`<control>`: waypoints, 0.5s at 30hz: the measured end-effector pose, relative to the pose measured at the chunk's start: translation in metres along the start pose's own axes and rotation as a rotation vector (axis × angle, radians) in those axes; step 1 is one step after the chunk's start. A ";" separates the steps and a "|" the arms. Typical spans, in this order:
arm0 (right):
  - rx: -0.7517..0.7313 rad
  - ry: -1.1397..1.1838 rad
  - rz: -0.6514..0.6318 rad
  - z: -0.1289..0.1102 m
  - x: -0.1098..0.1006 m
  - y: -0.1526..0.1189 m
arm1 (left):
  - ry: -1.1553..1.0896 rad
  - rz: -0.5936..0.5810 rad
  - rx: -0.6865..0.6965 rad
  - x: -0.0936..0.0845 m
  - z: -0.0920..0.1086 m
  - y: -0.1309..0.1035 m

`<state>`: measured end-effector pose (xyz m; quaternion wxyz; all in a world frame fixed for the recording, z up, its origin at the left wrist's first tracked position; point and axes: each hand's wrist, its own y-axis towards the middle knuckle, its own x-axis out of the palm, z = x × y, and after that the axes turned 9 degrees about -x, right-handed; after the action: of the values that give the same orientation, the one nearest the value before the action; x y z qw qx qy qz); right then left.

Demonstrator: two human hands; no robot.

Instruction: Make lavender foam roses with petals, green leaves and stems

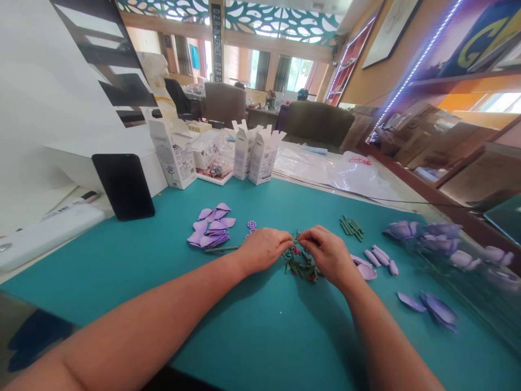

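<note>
My left hand point(265, 248) and my right hand point(328, 254) meet above the mat, fingertips pinched at a small green plastic piece point(296, 239). Its exact shape is mostly hidden by the fingers. Below them lies a heap of dark green plastic parts point(303, 268) with a few red bits. A thin green stem point(220, 250) pokes out to the left of my left hand. Purple rosette-like discs point(251, 224) lie just beyond that hand. To the right of my right hand are pale purple petals point(368, 271) and short lilac tube-like pieces point(380, 256).
Stacked purple petals point(210, 231) lie left on the teal mat point(228, 331). Green sticks point(352, 228) and purple flowers point(401, 230) are at right, with larger petals point(439, 310) nearer. A black tablet point(124, 187) and white boxes point(260, 157) stand behind.
</note>
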<state>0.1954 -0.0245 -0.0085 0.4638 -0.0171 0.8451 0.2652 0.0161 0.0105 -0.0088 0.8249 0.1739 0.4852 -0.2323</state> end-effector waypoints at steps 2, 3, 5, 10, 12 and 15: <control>0.002 0.010 0.000 0.000 0.000 0.000 | -0.007 0.003 0.002 0.000 0.000 0.000; 0.007 0.021 -0.002 -0.001 -0.001 0.000 | -0.011 0.004 0.003 0.000 0.000 0.000; 0.020 0.056 0.001 -0.001 -0.001 0.000 | -0.022 0.003 0.006 0.000 0.000 0.000; 0.048 0.140 0.011 0.000 -0.002 0.000 | -0.050 0.003 0.017 -0.001 0.000 0.000; 0.053 0.149 0.007 0.000 -0.002 0.000 | -0.056 0.002 0.021 -0.001 0.000 0.000; 0.049 0.148 0.015 -0.001 -0.002 0.001 | -0.055 -0.010 0.017 -0.002 0.001 0.000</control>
<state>0.1954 -0.0245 -0.0062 0.3981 -0.0189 0.8836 0.2457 0.0158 0.0103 -0.0062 0.8353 0.1720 0.4611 -0.2450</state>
